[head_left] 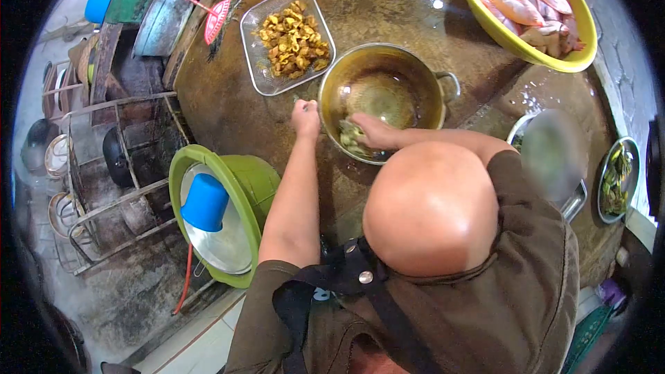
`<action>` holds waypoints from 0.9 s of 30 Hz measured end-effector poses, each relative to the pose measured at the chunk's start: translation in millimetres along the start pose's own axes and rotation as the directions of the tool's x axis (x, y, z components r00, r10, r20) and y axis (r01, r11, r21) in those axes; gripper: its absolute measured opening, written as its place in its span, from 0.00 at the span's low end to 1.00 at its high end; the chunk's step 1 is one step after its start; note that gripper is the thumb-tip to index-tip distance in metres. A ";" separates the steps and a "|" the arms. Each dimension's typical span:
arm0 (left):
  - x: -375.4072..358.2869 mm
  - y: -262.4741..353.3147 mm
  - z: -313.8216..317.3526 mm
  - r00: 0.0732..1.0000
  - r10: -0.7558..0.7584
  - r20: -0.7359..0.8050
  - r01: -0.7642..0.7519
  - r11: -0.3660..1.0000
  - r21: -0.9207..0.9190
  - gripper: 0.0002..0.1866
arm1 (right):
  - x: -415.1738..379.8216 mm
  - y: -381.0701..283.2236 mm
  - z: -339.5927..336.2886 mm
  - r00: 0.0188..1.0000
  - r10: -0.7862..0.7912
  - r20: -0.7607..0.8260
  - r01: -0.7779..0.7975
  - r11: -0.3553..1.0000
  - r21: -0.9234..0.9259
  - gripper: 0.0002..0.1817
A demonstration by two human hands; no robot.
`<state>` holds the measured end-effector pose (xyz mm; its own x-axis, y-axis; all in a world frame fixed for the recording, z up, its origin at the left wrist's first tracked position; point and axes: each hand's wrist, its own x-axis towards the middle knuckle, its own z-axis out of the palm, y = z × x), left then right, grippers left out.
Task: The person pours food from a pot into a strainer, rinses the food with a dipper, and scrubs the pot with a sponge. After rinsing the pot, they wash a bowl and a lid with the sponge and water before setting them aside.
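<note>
A large brass-coloured pot stands on the wet brown surface, its inside wet and mostly bare. My left hand is closed at the pot's left rim, around its handle, which is nearly hidden by the fingers. Inside the pot, low on the left wall, my right hand presses on a pale green-and-white clump; its kind is not clear. The pot's other handle sticks out free on the right. A rounded bare knee covers part of my right forearm.
A mesh basket of yellow-brown fried pieces sits left of the pot. A yellow basin holds pinkish fish. Leafy greens lie on a tray at right. A green tub with a blue cup stands at lower left.
</note>
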<state>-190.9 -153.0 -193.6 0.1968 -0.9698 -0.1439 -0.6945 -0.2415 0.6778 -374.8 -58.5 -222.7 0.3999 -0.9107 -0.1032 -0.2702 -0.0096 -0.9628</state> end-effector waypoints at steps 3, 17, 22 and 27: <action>-22.1 22.8 -12.0 0.992 0.110 0.061 -0.108 0.994 -0.030 0.11 | 63.9 -12.9 -11.0 0.977 -0.026 -0.212 -0.065 0.908 -0.414 0.20; -38.7 12.3 -14.2 0.994 0.066 0.090 -0.058 0.994 -0.091 0.11 | 58.2 -20.3 11.5 0.917 -0.212 -0.339 0.034 0.886 -0.463 0.28; -54.5 44.6 -22.1 0.995 0.087 0.058 -0.085 0.996 -0.040 0.13 | 84.6 28.4 -105.6 0.542 -0.207 -0.814 -0.429 0.765 -0.480 0.10; -49.6 46.9 -4.2 0.997 -0.016 -0.077 0.008 0.995 -0.104 0.11 | -0.6 47.3 -51.8 0.743 0.107 -0.661 -0.617 0.495 -0.613 0.30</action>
<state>-230.4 -116.1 -151.7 0.2601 -0.9605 -0.0989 -0.6174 -0.2442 0.7478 -433.1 -79.8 -255.2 -0.3110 -0.9503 -0.0142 -0.9167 0.3039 -0.2594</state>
